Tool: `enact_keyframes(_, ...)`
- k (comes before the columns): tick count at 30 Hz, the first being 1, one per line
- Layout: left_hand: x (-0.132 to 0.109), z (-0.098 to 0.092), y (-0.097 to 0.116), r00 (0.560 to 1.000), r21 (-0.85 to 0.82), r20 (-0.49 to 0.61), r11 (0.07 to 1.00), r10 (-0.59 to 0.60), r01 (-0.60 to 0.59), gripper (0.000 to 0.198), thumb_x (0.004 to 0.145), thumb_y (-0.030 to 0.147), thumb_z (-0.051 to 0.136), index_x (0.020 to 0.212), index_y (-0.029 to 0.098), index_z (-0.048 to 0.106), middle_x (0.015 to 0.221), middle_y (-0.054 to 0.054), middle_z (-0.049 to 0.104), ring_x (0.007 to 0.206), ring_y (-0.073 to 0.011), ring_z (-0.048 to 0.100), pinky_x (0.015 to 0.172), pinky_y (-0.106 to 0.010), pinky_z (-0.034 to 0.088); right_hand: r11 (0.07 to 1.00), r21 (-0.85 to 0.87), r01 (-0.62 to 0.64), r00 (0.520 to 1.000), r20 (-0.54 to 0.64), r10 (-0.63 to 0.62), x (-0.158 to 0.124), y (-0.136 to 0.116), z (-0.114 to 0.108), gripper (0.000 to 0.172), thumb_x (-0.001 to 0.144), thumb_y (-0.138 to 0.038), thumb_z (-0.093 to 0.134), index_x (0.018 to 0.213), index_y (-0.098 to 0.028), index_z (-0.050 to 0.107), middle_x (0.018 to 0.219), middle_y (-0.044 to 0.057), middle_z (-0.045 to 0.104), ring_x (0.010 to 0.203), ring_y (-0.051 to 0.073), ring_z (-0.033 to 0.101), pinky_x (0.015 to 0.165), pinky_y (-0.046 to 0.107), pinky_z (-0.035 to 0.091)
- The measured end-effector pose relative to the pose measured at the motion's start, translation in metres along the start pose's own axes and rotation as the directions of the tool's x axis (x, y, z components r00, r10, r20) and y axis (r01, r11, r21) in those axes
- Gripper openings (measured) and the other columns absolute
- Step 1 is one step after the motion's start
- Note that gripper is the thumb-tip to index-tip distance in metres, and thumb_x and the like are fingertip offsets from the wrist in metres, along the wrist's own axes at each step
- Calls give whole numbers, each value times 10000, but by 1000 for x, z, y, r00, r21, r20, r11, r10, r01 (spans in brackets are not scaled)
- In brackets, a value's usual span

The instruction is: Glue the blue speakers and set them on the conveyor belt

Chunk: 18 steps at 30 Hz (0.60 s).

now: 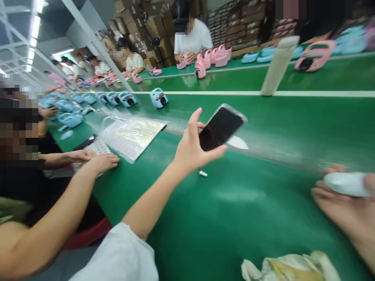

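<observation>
Green conveyor counter (234, 218) underlies both hands. Left hand (191, 146) grips a black glossy smartphone (220, 127), long axis tilted up-right, raised above the belt; right hand (348, 207) clasps a blurred white oblong object (347, 183).

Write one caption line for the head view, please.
Left hand holds a dark phone above the green belt; right hand holds a white piece.
</observation>
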<state>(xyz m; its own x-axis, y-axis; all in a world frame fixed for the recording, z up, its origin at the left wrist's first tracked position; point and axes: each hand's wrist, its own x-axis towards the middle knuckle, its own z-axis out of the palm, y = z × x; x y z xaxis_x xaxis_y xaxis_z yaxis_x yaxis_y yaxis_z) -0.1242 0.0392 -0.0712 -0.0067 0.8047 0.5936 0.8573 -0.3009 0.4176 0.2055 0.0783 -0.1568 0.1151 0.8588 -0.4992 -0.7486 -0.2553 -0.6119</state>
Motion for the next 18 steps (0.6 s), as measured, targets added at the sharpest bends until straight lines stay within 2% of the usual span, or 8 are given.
enact_keyframes(1,6,7,-14,983,17,170,997,-76,74,1028,679,452,725,1455,232,87,1097,-101,574,971,-259,589,795,-426,524,1000,12,-11,1000,-10,11,-2,0,7,179,742,-210,601,854,-96,681,882,139,500,484,60,292,373,210,320)
enact_keyframes(2,9,13,-26,936,31,330,992,-122,119,1034,688,405,718,1465,226,60,1146,-116,559,1047,-268,569,888,-459,492,1000,27,-15,999,-29,16,-3,0,12,195,723,-236,633,854,-99,678,872,130,508,485,63,296,371,203,328)
enact_keyframes(5,7,15,-44,839,-32,542,996,-49,80,1023,635,306,767,1470,220,183,1147,-112,603,1029,-262,610,887,-430,506,997,64,-46,997,-54,49,-1,0,19,270,674,-280,681,888,-116,675,883,105,539,479,61,286,366,188,345)
enact_keyframes(7,5,12,-46,762,-58,647,997,5,43,1016,587,343,819,1450,245,292,1126,-87,648,990,-259,642,830,-384,532,994,88,-70,996,-49,74,-1,1,18,297,671,-283,704,921,-126,674,906,97,559,478,59,284,371,187,361)
enact_keyframes(10,24,19,-50,693,-39,721,999,12,23,747,721,478,729,1374,244,455,1107,-70,681,987,-236,654,833,-342,528,987,127,-104,994,-22,107,-1,2,17,304,699,-269,725,965,-131,672,930,92,579,485,62,299,392,189,387)
enact_keyframes(13,67,53,-56,724,8,690,1000,-14,13,430,957,397,433,1348,228,491,1313,-95,579,1186,-202,553,1009,-365,439,980,158,-120,992,-12,123,-3,3,18,272,742,-270,701,971,-124,670,910,88,587,482,64,302,392,187,391)
enact_keyframes(15,92,80,-61,722,43,691,999,-28,-2,386,942,348,497,1295,198,538,1410,-114,489,1302,-246,451,1090,-461,356,977,168,-128,991,-5,131,-3,3,19,271,745,-263,694,973,-119,668,898,88,590,477,65,304,389,189,394)
enact_keyframes(18,107,110,-67,688,75,724,997,-49,-7,345,885,334,611,1183,161,597,1344,-118,530,1240,-275,497,1046,-534,393,973,178,-145,989,5,147,-4,2,20,293,725,-255,707,977,-112,662,895,91,593,472,64,307,385,198,401)
